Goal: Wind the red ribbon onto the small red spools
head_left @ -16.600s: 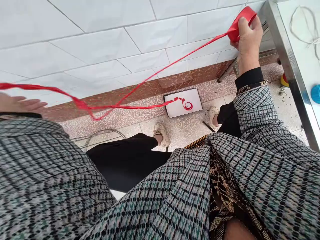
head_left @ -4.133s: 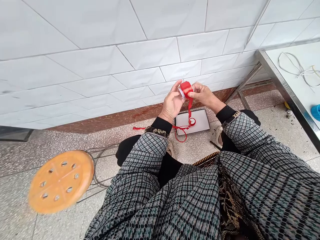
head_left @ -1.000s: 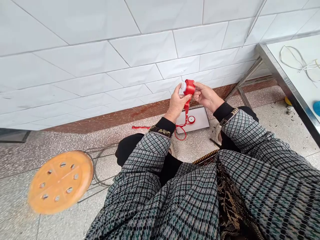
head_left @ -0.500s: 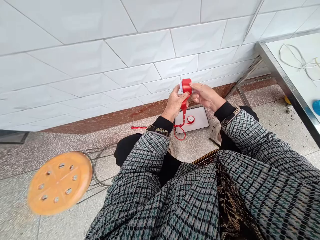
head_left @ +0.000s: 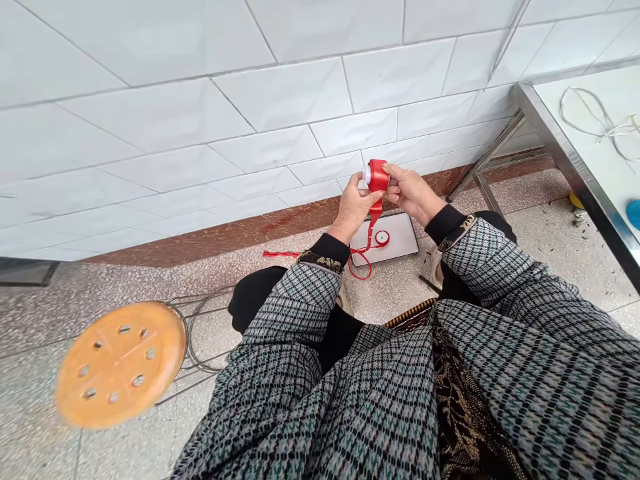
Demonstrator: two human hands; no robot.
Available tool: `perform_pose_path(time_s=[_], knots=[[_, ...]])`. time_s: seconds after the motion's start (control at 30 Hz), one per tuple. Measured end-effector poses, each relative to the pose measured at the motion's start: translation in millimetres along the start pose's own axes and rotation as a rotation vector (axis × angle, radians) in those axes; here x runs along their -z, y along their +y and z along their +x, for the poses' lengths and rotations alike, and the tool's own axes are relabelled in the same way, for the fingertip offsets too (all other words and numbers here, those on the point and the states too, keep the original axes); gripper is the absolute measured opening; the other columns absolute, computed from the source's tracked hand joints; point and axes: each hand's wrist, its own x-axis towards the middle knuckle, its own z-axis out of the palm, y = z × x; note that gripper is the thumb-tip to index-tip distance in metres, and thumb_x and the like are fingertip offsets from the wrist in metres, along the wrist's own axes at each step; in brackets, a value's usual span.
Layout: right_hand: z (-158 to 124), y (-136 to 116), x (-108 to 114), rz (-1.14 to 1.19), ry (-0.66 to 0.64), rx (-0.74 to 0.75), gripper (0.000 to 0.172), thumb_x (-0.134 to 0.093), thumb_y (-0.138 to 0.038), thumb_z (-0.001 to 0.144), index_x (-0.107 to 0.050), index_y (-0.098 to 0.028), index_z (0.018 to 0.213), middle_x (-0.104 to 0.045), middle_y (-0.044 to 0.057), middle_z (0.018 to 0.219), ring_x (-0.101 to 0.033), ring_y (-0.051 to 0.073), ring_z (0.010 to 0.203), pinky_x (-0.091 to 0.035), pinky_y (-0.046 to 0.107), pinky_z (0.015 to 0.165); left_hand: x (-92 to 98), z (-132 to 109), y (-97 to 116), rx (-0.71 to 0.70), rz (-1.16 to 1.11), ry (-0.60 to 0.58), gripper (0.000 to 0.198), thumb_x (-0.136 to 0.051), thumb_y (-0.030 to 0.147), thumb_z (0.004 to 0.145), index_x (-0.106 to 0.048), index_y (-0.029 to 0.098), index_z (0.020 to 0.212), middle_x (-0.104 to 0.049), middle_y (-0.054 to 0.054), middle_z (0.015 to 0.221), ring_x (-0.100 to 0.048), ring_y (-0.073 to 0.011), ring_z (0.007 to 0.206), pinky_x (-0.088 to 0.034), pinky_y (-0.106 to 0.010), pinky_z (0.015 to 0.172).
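At eight o'clock is a perforated orange stool (head_left: 120, 365). Your left hand (head_left: 356, 205) pinches the red ribbon roll (head_left: 379, 176), around half past one, its thumb on the ribbon and fingers by the white spool. At three o'clock, below, a small red reel (head_left: 383, 238) lies in a tray (head_left: 403, 233). Your right hand (head_left: 413, 192) pinches the roll's right side. At two o'clock, a pale cord (head_left: 611, 130) lies on the bench (head_left: 547, 130).

Glossy red ribbon (head_left: 379, 176) was wound on a white spool (head_left: 367, 175), held sideways above a shallow tray (head_left: 403, 231); a loose strip (head_left: 376, 212) hung down, narrowing into twists near a small red roll (head_left: 383, 238) lying in the tray.
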Motion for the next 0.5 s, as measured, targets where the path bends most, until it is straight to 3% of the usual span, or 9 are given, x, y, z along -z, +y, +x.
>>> perform_pose_path(time_s=[0.13,0.33,0.4,0.5], knots=[[2,-5,4,0.079,0.001,-0.103,0.028,-0.057,-0.014,0.109,-0.057,-0.018,0.081,-0.048,-0.01,0.053,-0.024,0.0,0.036,-0.021,0.012,0.035,2.0,-1,3,-0.012,0.04,-0.022,0.053,-0.088,0.017,0.074,-0.062,0.021,0.121,-0.067,0.005,0.062,-0.06,-0.0132,0.051,-0.043,-0.024,0.053],[3,-10,7,0.125,-0.026,-0.152,0.032,-0.056,-0.017,0.111,-0.054,-0.018,0.08,-0.042,-0.011,0.051,-0.025,-0.001,0.035,-0.02,0.01,0.035,1.5,-2,0,-0.048,0.035,-0.056,0.029,-0.085,0.015,0.075,-0.069,0.016,0.099,-0.068,0.002,0.068,-0.06,-0.0131,0.058,-0.046,-0.025,0.059],[2,-10,8,0.118,-0.037,-0.172,0.032,-0.053,-0.017,0.112,-0.056,-0.017,0.081,-0.043,-0.01,0.05,-0.025,-0.001,0.035,-0.019,0.009,0.035,2.1,-2,-1,-0.045,0.02,-0.074,0.038,-0.086,0.015,0.074,-0.071,0.017,0.109,-0.069,0.001,0.072,-0.065,-0.0151,0.061,-0.05,-0.027,0.061],[2,-13,9,0.092,-0.039,-0.204,0.029,-0.052,-0.016,0.112,-0.061,-0.015,0.085,-0.048,-0.009,0.052,-0.025,-0.001,0.035,-0.019,0.009,0.034,6.5,-1,2,-0.046,0.021,-0.111,0.067,-0.086,0.011,0.073,-0.066,0.022,0.137,-0.069,0.002,0.074,-0.069,-0.0171,0.064,-0.054,-0.028,0.062]])
